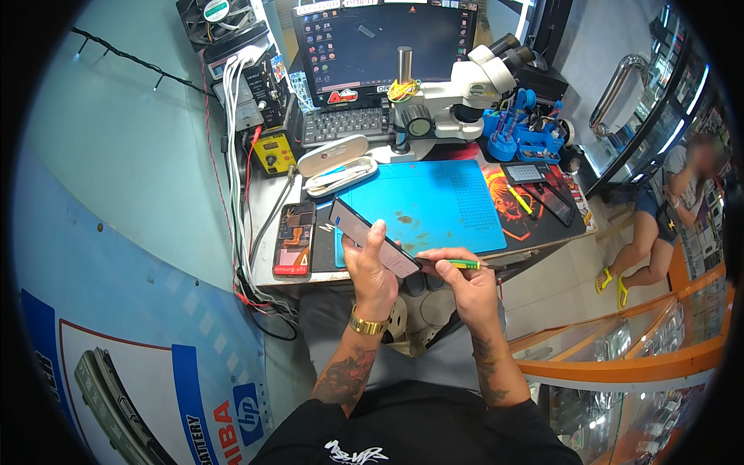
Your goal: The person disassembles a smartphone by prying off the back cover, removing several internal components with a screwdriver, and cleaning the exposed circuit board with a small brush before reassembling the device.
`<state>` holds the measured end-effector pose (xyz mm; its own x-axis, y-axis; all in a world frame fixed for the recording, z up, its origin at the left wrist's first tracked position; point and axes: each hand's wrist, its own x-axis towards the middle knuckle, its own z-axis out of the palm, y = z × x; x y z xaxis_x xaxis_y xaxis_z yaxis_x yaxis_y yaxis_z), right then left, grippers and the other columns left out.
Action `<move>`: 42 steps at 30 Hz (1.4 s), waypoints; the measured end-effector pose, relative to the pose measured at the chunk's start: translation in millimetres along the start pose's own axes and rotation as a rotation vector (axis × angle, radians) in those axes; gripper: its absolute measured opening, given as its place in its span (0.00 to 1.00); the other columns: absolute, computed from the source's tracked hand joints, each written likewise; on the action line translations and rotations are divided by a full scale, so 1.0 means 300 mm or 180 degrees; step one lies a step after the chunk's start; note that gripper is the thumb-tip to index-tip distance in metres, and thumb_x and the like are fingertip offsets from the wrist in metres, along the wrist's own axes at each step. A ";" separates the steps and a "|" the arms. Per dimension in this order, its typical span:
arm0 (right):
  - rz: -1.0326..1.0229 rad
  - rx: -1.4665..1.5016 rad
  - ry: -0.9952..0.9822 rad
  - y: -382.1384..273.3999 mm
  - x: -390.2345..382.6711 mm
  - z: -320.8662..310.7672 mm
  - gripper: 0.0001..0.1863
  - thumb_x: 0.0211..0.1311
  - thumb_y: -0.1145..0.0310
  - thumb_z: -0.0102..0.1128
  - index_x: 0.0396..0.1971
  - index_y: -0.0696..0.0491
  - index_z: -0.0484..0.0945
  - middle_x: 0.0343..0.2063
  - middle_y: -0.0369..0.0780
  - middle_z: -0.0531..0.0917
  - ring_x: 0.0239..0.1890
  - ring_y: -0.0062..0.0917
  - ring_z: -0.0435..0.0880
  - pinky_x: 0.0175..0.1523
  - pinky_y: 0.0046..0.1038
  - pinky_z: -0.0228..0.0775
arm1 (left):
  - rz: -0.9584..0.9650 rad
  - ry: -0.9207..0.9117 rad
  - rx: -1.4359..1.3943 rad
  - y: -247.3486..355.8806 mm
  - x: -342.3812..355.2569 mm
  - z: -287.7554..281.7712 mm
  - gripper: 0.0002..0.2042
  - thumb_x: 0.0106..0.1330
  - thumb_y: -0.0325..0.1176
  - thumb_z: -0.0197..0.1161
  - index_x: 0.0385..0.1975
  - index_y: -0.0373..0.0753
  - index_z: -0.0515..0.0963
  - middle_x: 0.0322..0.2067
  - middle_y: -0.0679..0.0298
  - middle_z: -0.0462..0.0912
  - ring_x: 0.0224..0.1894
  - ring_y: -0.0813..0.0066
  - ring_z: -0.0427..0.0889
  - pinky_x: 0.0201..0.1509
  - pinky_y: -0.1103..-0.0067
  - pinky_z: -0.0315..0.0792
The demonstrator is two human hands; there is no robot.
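My left hand [373, 267] is closed around a smartphone [364, 234] with a lit, pale screen, held tilted above the front edge of the bench. The thumb lies across its screen side. My right hand [465, 283] grips a screwdriver-like tool with a green and yellow handle [465, 264]. Its tip end meets the phone's lower right edge; the tip itself is too small to make out. Beneath the phone lies a blue repair mat [434, 201]. Left of my left hand, a second phone-shaped item [294, 240] with a dark and red face rests on the bench.
A white open case [341, 167] sits behind the mat, near a keyboard [345, 124] and monitor [380, 46]. A microscope [465, 85] and a blue tool holder [511, 132] stand at the back right. A yellow pen-like tool [519, 200] lies right of the mat. A person [666, 209] sits far right.
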<state>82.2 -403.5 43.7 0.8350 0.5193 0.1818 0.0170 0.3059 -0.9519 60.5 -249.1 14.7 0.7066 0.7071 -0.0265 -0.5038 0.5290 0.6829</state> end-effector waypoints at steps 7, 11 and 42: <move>-0.0204 -0.0311 -0.0070 -0.026 -0.018 0.008 0.08 0.73 0.76 0.60 0.46 0.62 0.85 0.46 0.44 0.89 0.48 0.24 0.86 0.57 0.28 0.78 | -0.0025 -0.0078 -0.0159 0.008 -0.014 -0.008 0.18 0.69 0.36 0.69 0.54 0.49 0.69 0.36 0.75 0.70 0.37 0.83 0.74 0.48 0.68 0.77; -0.0531 -0.0910 -0.0134 -0.046 -0.030 0.015 0.07 0.70 0.78 0.61 0.43 0.62 0.85 0.45 0.46 0.90 0.47 0.26 0.88 0.55 0.28 0.79 | 0.0082 -0.0242 -0.0178 -0.002 -0.018 -0.024 0.22 0.70 0.35 0.67 0.58 0.49 0.66 0.37 0.74 0.70 0.38 0.82 0.74 0.50 0.66 0.77; -0.0158 -0.0578 0.0228 -0.081 0.031 -0.118 0.40 0.73 0.78 0.59 0.79 0.52 0.48 0.32 0.40 0.84 0.29 0.19 0.83 0.40 0.24 0.82 | -0.0375 -0.0118 -0.0154 -0.020 0.013 -0.054 0.25 0.66 0.35 0.73 0.57 0.41 0.65 0.47 0.62 0.76 0.47 0.71 0.81 0.45 0.64 0.85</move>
<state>108.9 -434.4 59.8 0.8675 0.4471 0.2179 0.1527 0.1775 -0.9722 58.2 -242.0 -1.3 0.7797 0.6214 -0.0768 -0.4390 0.6300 0.6406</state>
